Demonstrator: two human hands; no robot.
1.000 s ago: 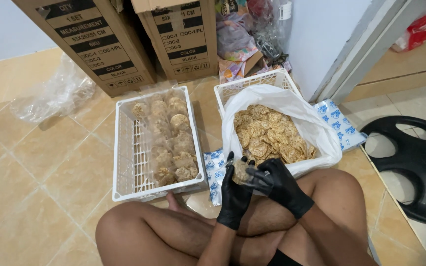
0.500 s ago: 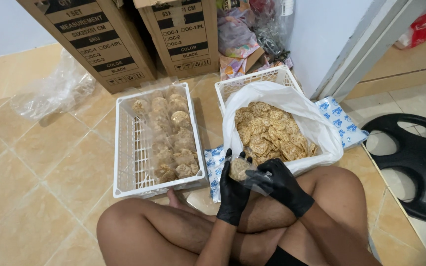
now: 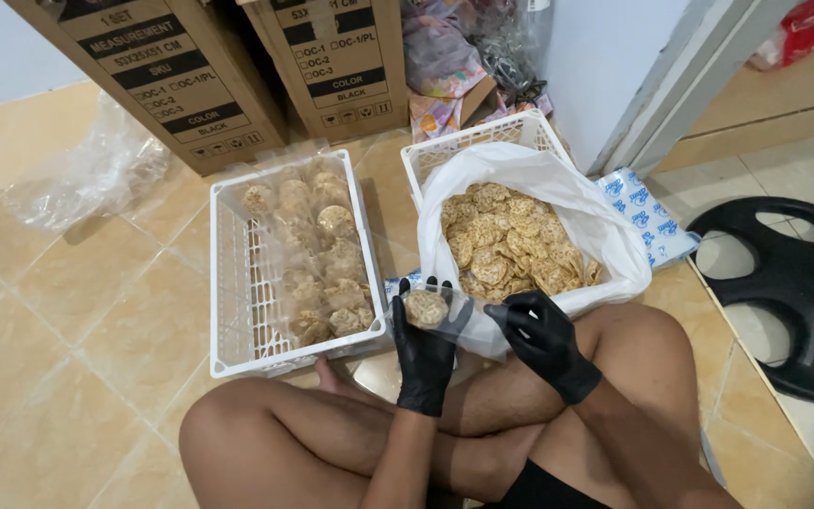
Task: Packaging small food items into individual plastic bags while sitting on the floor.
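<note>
I see a round, tan, bumpy cracker (image 3: 426, 308) in what looks like a clear bag, upright in my left hand (image 3: 424, 351) with fingers curled behind it, above my knees, right hand (image 3: 545, 341) pinching the bag's edge just beside it.

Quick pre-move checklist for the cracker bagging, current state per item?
1. Left hand grips the small clear bag: ok, fingers wrap it.
2. Crackers inside that bag: ok, a round stack shows through the plastic.
3. Right hand on the bag's open end: ok, touching it; whether sealed, cannot tell.
4. Both gloves intact: cannot tell, no tear visible from this view.
5. Left basket has room: ok, packed bags fill its right side, left strip bare.
6. Loose cracker supply in the white bag within the right basket: ok, plenty left.
</note>
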